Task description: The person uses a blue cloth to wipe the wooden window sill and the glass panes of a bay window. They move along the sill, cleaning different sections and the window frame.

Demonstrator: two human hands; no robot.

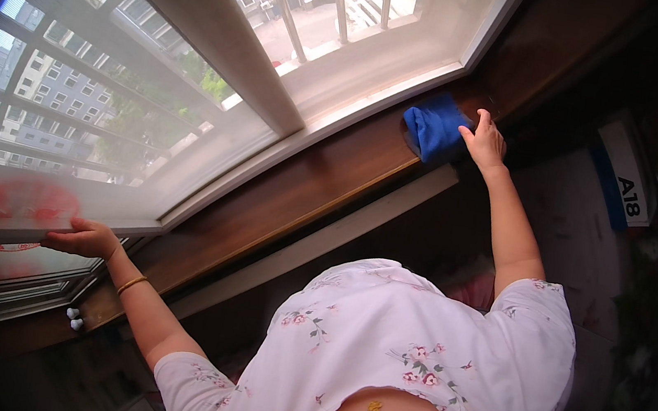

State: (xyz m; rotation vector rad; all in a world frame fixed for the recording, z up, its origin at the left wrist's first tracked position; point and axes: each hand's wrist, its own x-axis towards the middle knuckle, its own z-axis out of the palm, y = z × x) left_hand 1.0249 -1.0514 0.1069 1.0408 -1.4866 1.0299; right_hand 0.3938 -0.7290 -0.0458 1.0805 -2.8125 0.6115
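My left hand [85, 237] is at the edge of a pale window sash [127, 225] on the left, its fingers curled against the frame. A red round decoration [24, 198] shows on the glass above it. A folded blue cloth [435, 129] lies on the brown wooden windowsill [314, 172] below the window. Just to the cloth's right is my right hand [487, 142], fingers spread, with the thumb at the cloth's edge. Whether the thumb touches the cloth cannot be told.
Metal bars [337, 1] stand outside the window, with buildings and trees beyond. Two small white objects [75, 320] sit at the sill's left end. A pale rail [324, 242] runs below the sill. A white-and-blue item bearing writing [626, 176] is at the dark right side.
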